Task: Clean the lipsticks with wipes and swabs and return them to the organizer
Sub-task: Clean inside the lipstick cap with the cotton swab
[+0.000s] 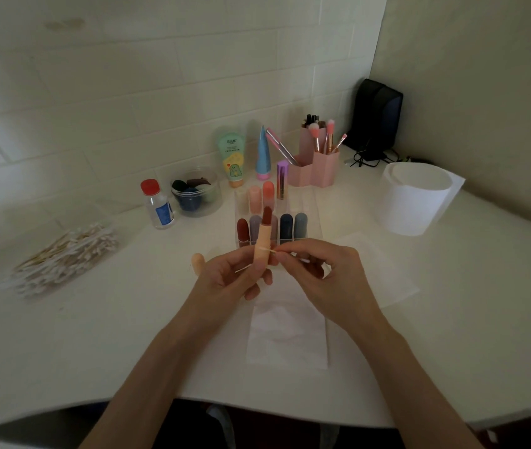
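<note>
My left hand (225, 277) grips an uncapped lipstick (263, 239) upright, peach tube with a dark red bullet on top. My right hand (325, 270) pinches a cotton swab (273, 251) whose tip touches the side of the tube. The peach cap (198, 263) stands on the table just left of my left hand. Behind the hands sits the clear organizer (312, 228) with several capped lipsticks in it. A white wipe (286, 335) lies flat on the table under my hands.
A bag of cotton swabs (63, 257) lies at the left. A small clear bottle with a red cap (157, 205), a clear tub (197, 194), two tubes, a pink brush holder (317, 168) and a white roll (416, 202) stand behind.
</note>
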Demonstrator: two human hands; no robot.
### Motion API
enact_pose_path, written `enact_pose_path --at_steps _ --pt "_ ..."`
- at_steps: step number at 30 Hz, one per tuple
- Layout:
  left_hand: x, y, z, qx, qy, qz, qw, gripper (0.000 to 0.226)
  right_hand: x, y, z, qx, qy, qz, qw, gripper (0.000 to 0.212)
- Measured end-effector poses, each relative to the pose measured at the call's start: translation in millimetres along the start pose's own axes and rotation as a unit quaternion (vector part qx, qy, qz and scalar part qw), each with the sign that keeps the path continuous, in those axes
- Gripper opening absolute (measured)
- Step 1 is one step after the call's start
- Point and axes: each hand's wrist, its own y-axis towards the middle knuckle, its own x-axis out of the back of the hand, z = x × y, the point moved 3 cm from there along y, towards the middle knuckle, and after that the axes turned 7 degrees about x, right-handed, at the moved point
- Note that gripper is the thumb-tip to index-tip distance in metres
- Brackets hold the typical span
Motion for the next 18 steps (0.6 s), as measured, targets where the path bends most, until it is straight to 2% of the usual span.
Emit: enact_pose_path --at_steps 6,18 --pt "-0.1 -1.0 -1.8 -0.001 0.010 0.004 1.000 0.024 -1.4 -1.1 1.6 -0.004 -0.009 0.012 1.000 0.023" --pt "-0.6 0.4 -0.1 -0.007 -0.049 0.038 0.998 0.029 1.4 -0.9 1.1 0.005 -0.009 0.003 1.000 0.026"
